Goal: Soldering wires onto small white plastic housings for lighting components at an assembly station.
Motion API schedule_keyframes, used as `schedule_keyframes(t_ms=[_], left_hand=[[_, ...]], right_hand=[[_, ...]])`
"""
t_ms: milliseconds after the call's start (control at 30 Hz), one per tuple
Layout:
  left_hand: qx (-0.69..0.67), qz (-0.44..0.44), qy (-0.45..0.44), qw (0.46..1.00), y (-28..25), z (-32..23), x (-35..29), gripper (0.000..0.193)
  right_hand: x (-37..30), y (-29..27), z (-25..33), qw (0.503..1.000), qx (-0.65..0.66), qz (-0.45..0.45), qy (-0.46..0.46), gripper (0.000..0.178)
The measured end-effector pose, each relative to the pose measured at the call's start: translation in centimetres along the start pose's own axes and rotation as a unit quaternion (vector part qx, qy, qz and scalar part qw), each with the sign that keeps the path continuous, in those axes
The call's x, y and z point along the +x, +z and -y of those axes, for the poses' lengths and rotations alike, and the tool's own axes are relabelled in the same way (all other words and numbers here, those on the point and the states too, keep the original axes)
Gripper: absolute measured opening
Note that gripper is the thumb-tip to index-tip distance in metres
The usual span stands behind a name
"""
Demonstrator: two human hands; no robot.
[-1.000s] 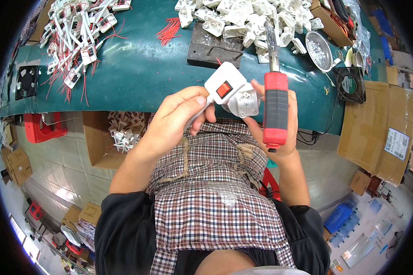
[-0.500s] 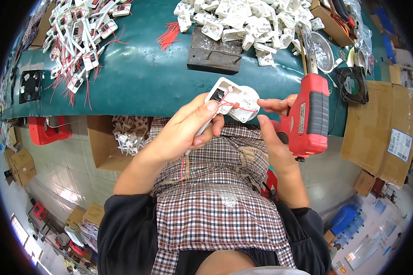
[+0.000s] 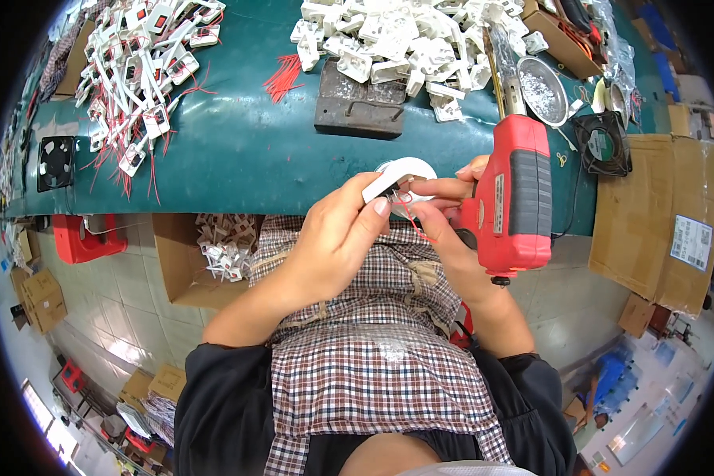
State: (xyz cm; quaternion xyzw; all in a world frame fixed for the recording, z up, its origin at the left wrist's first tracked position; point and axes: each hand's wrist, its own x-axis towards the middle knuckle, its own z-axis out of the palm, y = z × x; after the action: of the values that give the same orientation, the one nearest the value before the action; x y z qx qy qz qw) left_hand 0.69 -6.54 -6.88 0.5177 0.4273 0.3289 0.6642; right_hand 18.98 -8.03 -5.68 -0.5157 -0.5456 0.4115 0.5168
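Note:
My left hand (image 3: 333, 234) grips a white plastic housing (image 3: 411, 168) by its left end, thumb below and fingers behind. Tilted now, the housing shows its edge, with a black switch (image 3: 390, 191) inside and a thin red wire (image 3: 415, 225) hanging out. My right hand (image 3: 456, 230) is closed around a red, pistol-shaped soldering gun (image 3: 509, 198) with a black ribbed grip, its tip pointing away from me. That hand's thumb and fingertips also reach into the housing at the wires; their exact contact is partly hidden.
White housings (image 3: 397, 40) lie piled at the back beside red wires (image 3: 284, 78) and a dark metal block (image 3: 358, 117). Wired assemblies (image 3: 139, 95) heap at the left. A metal bowl (image 3: 564, 99), small fan (image 3: 602, 144) and cardboard box (image 3: 650, 222) are at the right.
The housing has tipped from showing its open inside to edge-on. My right hand has moved left with the soldering gun, and its fingers now reach the wires.

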Motion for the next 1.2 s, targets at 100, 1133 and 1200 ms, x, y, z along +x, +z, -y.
schedule_keyframes(t_ms=[100, 1133, 1200], left_hand=[[0.225, -0.110, 0.222, 0.942, 1.1, 1.3, 0.5, 0.031], [-0.073, 0.061, -0.016, 0.995, 0.3, -1.6, -0.1, 0.045], [-0.070, 0.038, 0.012, 0.997, 0.3, -1.2, -0.2, 0.039]], right_hand=[[-0.8, 0.9, -0.8, 0.999, -0.027, -0.045, 0.014, 0.057], [-1.6, -0.4, 0.6, 0.997, 0.074, 0.022, 0.012, 0.059], [-1.8, -0.5, 0.9, 0.997, 0.063, 0.030, 0.037, 0.057]])
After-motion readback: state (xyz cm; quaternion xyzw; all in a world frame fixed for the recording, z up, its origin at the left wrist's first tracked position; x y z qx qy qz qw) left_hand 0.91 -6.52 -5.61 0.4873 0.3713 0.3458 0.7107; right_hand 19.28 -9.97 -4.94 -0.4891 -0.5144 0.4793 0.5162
